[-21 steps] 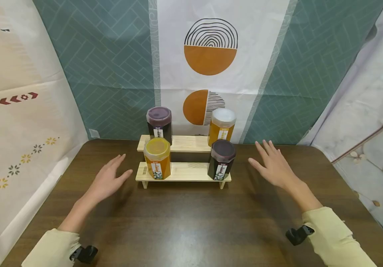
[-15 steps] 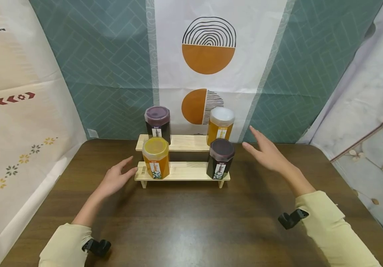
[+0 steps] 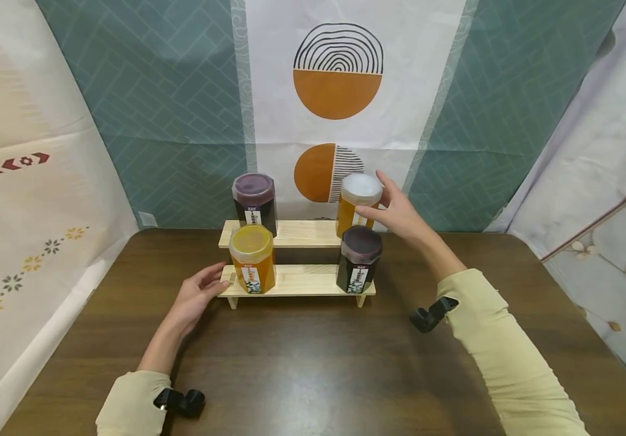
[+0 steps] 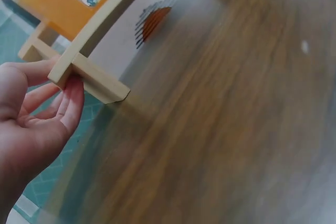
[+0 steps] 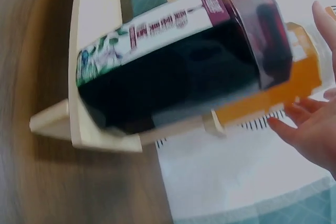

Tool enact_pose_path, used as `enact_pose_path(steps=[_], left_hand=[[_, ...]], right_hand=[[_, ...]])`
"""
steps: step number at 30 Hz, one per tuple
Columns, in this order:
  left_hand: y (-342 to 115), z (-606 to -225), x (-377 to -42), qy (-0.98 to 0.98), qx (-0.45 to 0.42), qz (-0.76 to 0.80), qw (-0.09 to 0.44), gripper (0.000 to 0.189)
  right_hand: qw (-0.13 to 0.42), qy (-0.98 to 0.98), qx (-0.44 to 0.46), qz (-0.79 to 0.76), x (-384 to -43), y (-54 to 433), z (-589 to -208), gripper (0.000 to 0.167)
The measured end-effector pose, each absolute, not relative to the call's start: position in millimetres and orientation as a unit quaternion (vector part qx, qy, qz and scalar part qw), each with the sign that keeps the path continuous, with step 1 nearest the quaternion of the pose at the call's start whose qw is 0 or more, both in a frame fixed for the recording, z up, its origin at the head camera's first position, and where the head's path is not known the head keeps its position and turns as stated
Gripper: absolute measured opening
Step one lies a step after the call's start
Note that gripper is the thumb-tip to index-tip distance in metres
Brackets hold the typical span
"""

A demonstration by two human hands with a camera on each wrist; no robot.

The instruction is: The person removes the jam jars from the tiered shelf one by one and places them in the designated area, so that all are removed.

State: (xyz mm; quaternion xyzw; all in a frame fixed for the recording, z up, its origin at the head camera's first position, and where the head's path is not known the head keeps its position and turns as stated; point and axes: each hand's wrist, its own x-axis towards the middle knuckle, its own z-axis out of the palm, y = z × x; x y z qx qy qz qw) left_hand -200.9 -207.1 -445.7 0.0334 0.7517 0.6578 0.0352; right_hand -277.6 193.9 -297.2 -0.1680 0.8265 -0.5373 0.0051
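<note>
A two-tier wooden shelf (image 3: 307, 280) stands on the table with a jar at each end of each tier. My left hand (image 3: 195, 297) holds its lower left end; in the left wrist view the thumb lies on top of the board (image 4: 102, 30) and the fingers curl beneath it. My right hand (image 3: 400, 215) reaches around the amber jar with a white lid (image 3: 360, 189) at the upper right, thumb in front and a finger behind. The dark jar (image 3: 358, 260) sits below it, covering part of the amber jar in the right wrist view.
A yellow-lidded amber jar (image 3: 253, 260) stands at the lower left, and a purple-lidded dark jar (image 3: 255, 203) at the upper left. Patterned cloth (image 3: 182, 121) hangs behind the brown table (image 3: 302, 363). More cloth lines both sides.
My left hand has moved right and taken hold of the shelf's end. My right hand has moved left and away from me, to the white-lidded jar. The jars have stayed in place.
</note>
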Motion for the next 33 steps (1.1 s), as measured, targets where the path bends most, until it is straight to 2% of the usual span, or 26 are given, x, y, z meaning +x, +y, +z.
enact_pose_path(steps=[5,13,19,33], left_hand=[[-203,-450,-199,0.713,0.016,0.7,0.035,0.057],[-203,-452,-198,0.69,0.02,0.723,0.03,0.056],[-202,-454,-200,0.682,0.024,0.73,0.035,0.057],[-204,-458,-201,0.68,0.033,0.732,0.031,0.057]], right_hand=[[-0.016,0.813,-0.148,-0.563,-281,184,-300,0.092],[-0.033,0.813,-0.138,-0.565,-288,184,-303,0.08],[-0.039,0.812,-0.131,-0.567,-290,189,-303,0.079],[-0.068,0.83,-0.087,-0.547,-290,238,-298,0.08]])
